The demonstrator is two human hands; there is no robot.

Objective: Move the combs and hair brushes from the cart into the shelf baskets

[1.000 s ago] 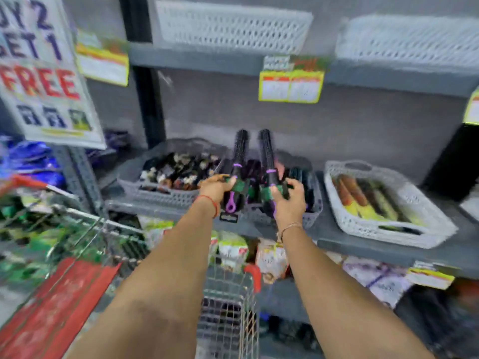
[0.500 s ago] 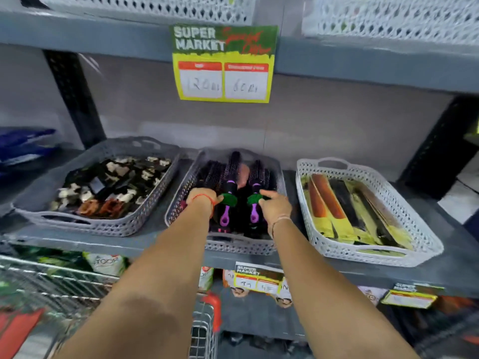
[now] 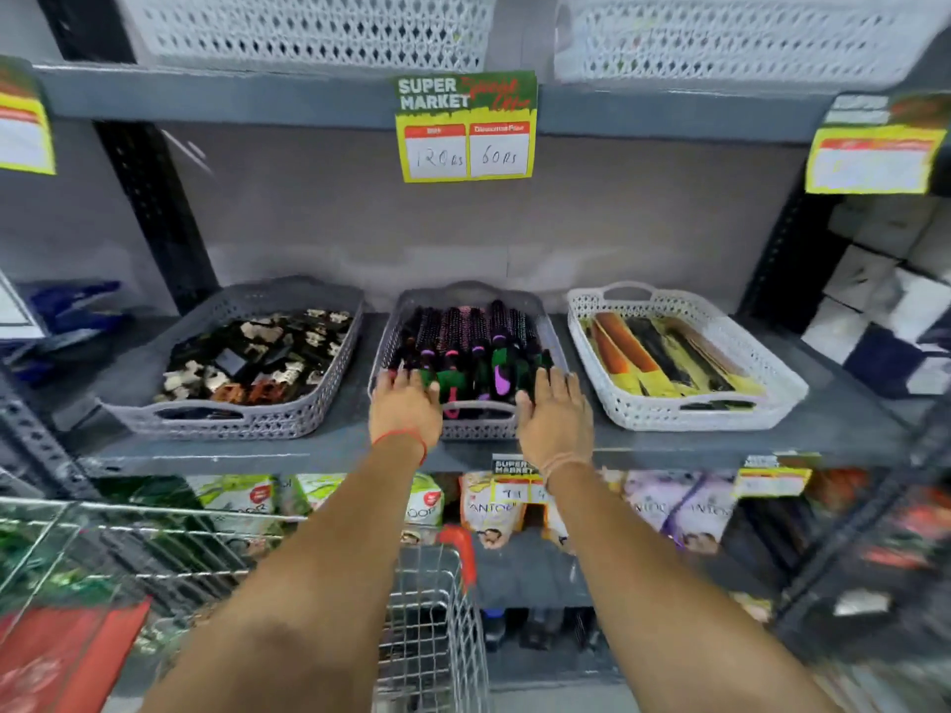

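Several round black hair brushes [image 3: 471,347] with purple and pink handles lie in the middle grey shelf basket [image 3: 465,292]. My left hand [image 3: 405,403] is at the basket's front left corner, fingers spread and empty. My right hand [image 3: 555,415] is at the front right corner, also open with nothing in it. A white basket [image 3: 689,414] to the right holds packaged combs [image 3: 658,352] in yellow, orange and black. The wire cart [image 3: 432,625] with a red handle stands below my arms.
A grey basket [image 3: 226,416] of hair clips sits to the left of the brushes. White baskets stand on the shelf above. A yellow price sign [image 3: 465,128] hangs from the upper shelf edge. Packaged goods fill the shelf below.
Both hands have let go of the two round brushes, which now lie in the middle basket. The hands have drawn back to the basket's front edge and spread open.
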